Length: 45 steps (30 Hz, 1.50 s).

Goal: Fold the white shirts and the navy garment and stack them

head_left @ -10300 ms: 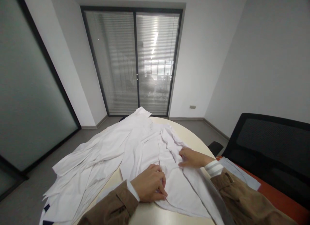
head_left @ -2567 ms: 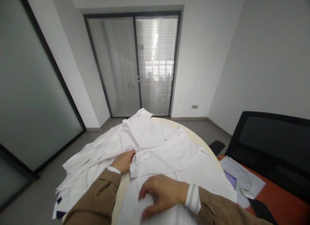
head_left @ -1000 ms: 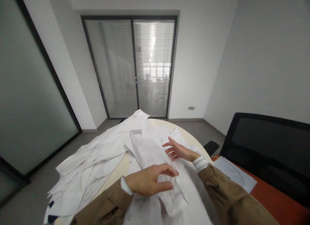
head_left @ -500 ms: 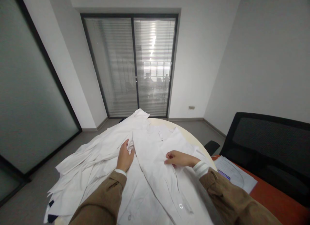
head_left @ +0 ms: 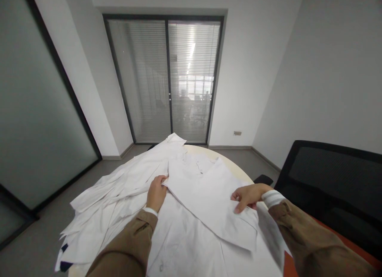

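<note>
A white long-sleeved coat (head_left: 193, 189) lies spread on the round table, its collar toward the far edge. My left hand (head_left: 156, 192) pinches the coat at its left edge, near the shoulder. One sleeve (head_left: 229, 229) is folded across the front of the coat, slanting down to the right. Over at the right side, my right hand (head_left: 246, 196) has thumb and fingers closed on the cloth of that sleeve. Beside the left hand lies a heap of more white garments (head_left: 119, 201), overlapping in layers.
The pale round table (head_left: 235, 165) shows its bare rim at the far right. A black mesh chair (head_left: 331, 181) with an orange seat stands on the right. The garment heap hangs past the table's left side. Farther off is a glass partition with blinds (head_left: 191, 82).
My right hand has moved right, drawing the sleeve cloth outward and flattening it across the coat. My left hand has closed on the coat's edge and shifted slightly right.
</note>
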Available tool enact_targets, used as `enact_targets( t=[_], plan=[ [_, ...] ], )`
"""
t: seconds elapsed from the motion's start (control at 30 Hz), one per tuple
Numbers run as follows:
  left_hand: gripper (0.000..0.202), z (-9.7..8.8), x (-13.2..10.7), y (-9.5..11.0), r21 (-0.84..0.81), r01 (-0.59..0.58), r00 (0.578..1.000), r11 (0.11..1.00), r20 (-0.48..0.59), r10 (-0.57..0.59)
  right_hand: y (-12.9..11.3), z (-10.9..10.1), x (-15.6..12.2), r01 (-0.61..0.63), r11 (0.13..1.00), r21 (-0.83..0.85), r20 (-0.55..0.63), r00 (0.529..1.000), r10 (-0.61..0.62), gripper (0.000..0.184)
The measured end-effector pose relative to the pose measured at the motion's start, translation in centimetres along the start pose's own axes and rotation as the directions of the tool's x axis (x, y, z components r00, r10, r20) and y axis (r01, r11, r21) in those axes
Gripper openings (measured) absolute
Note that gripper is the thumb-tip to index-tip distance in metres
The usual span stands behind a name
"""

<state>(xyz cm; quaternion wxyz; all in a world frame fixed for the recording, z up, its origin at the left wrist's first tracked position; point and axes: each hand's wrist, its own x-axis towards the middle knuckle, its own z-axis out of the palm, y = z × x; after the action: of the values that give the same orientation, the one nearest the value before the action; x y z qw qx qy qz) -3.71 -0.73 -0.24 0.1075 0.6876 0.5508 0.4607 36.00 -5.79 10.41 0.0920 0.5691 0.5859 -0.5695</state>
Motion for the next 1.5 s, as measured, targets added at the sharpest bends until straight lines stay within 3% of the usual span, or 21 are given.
enact_targets(
  t=[0.07, 0.13, 0.23, 0.33, 0.47, 0.57, 0.7, 0.77, 0.87, 0.93, 1.07, 1.17, 1.27, 1.33, 1.5],
  plan=[
    [0.034, -0.1, -0.1, 0.2, -0.022, 0.029, 0.999, 0.999, 0.047, -0.028, -0.9, 0.1, -0.3, 0.032, 0.999, -0.008, 0.013, 0.999, -0.032, 0.059],
    [0.031, -0.4, -0.2, 0.5, -0.013, 0.089, 0.993, 0.996, 0.081, -0.087, -1.9, -0.1, -1.2, 0.147, 0.988, 0.05, -0.053, 0.988, -0.144, 0.058],
    [0.024, -0.9, -0.2, 1.0, 0.085, 0.189, 0.977, 0.978, 0.089, -0.196, -2.6, -0.6, -2.4, 0.365, 0.917, 0.159, -0.232, 0.917, -0.325, 0.058],
    [0.029, -1.1, -0.3, 1.3, 0.159, 0.208, 0.971, 0.965, 0.088, -0.224, -2.2, -1.0, -3.0, 0.481, 0.845, 0.234, -0.276, 0.866, -0.417, 0.054],
    [0.026, -0.9, -0.4, 1.0, 0.184, 0.19, 0.971, 0.964, 0.11, -0.212, -0.4, -0.9, -3.4, 0.376, 0.892, 0.252, -0.291, 0.908, -0.301, 0.05],
    [0.026, -0.7, -0.4, 0.5, 0.106, 0.182, 0.973, 0.978, 0.127, -0.194, 1.1, -0.9, -4.1, 0.272, 0.937, 0.221, -0.289, 0.935, -0.204, 0.05],
    [0.019, -0.6, -0.4, 0.5, -0.001, 0.157, 0.984, 0.988, 0.091, -0.156, 2.8, -1.5, -4.4, 0.018, 0.995, 0.101, -0.171, 0.985, -0.001, 0.049],
    [0.019, -0.6, -0.4, 0.8, 0.006, 0.152, 0.985, 0.988, 0.087, -0.152, 3.2, -1.8, -3.6, -0.056, 0.997, 0.055, -0.159, 0.985, 0.064, 0.05],
    [0.022, -0.7, -0.5, 1.2, 0.039, 0.15, 0.983, 0.988, 0.101, -0.154, 2.9, -2.1, -1.4, -0.006, 1.0, 0.004, -0.299, 0.954, 0.007, 0.048],
    [0.022, -0.7, -0.5, 1.2, 0.006, 0.144, 0.985, 0.99, 0.1, -0.144, 1.8, -2.0, 0.5, 0.079, 0.996, -0.036, -0.4, 0.912, -0.087, 0.044],
    [0.022, -0.6, -0.4, 0.9, -0.147, 0.144, 0.987, 0.979, 0.097, -0.13, -2.3, -1.3, 4.9, 0.195, 0.96, -0.201, -0.487, 0.83, -0.271, 0.034],
    [0.025, -0.6, -0.4, 0.8, -0.248, 0.054, 0.994, 0.967, 0.101, -0.029, -6.5, -0.7, 8.3, 0.227, 0.892, -0.391, -0.582, 0.69, -0.431, 0.03],
    [0.022, -0.6, -0.3, 1.1, -0.312, -0.077, 0.991, 0.947, 0.084, 0.109, -10.8, -0.1, 11.7, 0.279, 0.862, -0.424, -0.64, 0.58, -0.503, 0.036],
    [0.021, -0.7, -0.3, 1.4, -0.312, -0.131, 0.982, 0.941, 0.09, 0.167, -13.2, 0.3, 13.8, 0.289, 0.87, -0.399, -0.668, 0.558, -0.492, 0.043],
    [0.024, -1.0, 0.0, 2.2, -0.311, -0.207, 0.956, 0.928, 0.139, 0.26, -17.8, 1.4, 18.0, 0.305, 0.898, -0.316, -0.646, 0.624, -0.439, 0.062]
  ],
)
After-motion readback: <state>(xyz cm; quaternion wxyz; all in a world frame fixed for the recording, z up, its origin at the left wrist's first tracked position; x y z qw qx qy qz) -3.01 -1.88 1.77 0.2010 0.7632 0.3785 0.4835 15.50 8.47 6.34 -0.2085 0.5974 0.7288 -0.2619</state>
